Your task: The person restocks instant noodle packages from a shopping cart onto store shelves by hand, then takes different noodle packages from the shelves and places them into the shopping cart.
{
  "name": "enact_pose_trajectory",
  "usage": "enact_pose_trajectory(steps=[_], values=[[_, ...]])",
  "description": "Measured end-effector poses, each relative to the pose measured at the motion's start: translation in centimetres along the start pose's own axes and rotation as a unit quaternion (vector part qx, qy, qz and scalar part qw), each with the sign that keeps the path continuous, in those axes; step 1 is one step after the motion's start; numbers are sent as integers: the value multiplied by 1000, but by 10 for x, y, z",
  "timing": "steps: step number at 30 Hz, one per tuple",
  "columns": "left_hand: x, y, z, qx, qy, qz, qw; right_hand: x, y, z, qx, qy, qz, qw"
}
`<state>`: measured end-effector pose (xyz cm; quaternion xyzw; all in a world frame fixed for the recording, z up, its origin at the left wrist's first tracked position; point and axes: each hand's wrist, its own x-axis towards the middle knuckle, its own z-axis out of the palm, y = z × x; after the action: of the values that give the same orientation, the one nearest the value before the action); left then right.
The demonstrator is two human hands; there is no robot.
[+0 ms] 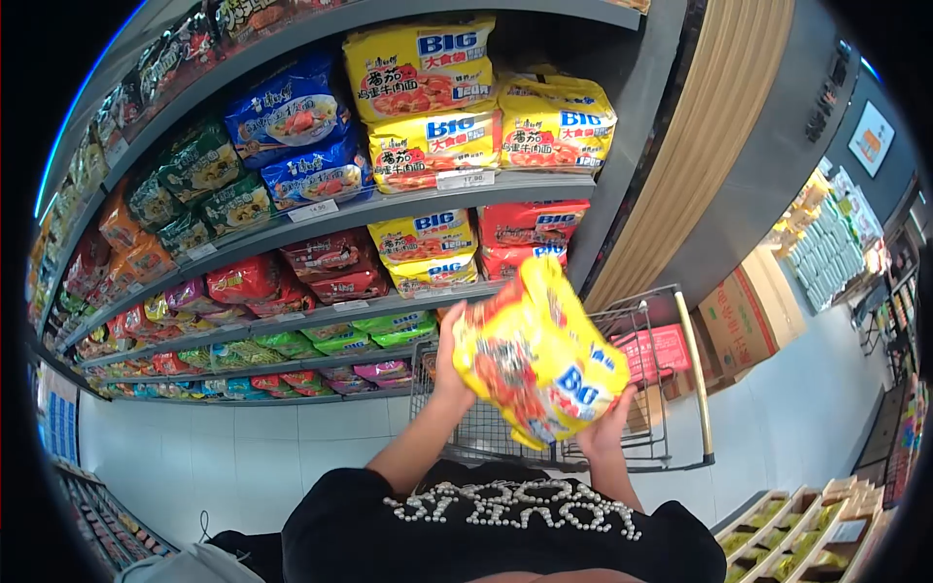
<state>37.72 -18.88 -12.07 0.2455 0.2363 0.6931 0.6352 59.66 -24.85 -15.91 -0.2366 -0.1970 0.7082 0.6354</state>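
Observation:
Between my two hands I hold a yellow multipack of instant noodles [539, 355] marked "BIG", tilted, in front of the shelves. My left hand [453, 358] grips its left side, with the fingers partly behind the pack. My right hand [606, 428] holds its lower right corner, and most of those fingers are hidden. Below and behind the pack stands a wire shopping cart [695, 389]. Similar yellow noodle packs [432, 151] sit stacked on the upper shelf, and red "BIG" packs [535, 228] lie on the shelf below.
Shelves [389, 206] of noodle packs curve along the left and front. A wood-slatted pillar [700, 126] ends the shelving. Cardboard boxes [748, 316] stand beyond the cart. At the lower right is a display rack [807, 525] with wooden trays. Tiled floor [243, 437] shows at left.

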Motion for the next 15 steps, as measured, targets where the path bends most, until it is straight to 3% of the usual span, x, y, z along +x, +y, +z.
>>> enact_pose_trajectory(steps=[1, 3, 6, 10, 11, 14, 15], values=[[22, 5, 16, -50, 2, -18, 999, 6, 1, -8, -162, 13, -68, 984], [63, 14, 46, -116, -26, -68, 991, 14, -15, 5, -327, -111, -228, 910], [82, 20, 119, -135, -117, -107, 978, 42, -33, 61, -272, -62, -369, 887], [125, 0, 144, -86, -175, -24, 980, 71, -55, 96, -312, -25, -416, 854], [136, -1, 145, -75, -186, -16, 980, 80, -60, 92, -380, -23, -451, 807], [149, 5, 154, -84, -186, 3, 979, 90, -71, 130, -300, -58, -448, 840], [158, 5, 155, -91, -198, 10, 976, 97, -73, 134, -357, -26, -463, 811]])
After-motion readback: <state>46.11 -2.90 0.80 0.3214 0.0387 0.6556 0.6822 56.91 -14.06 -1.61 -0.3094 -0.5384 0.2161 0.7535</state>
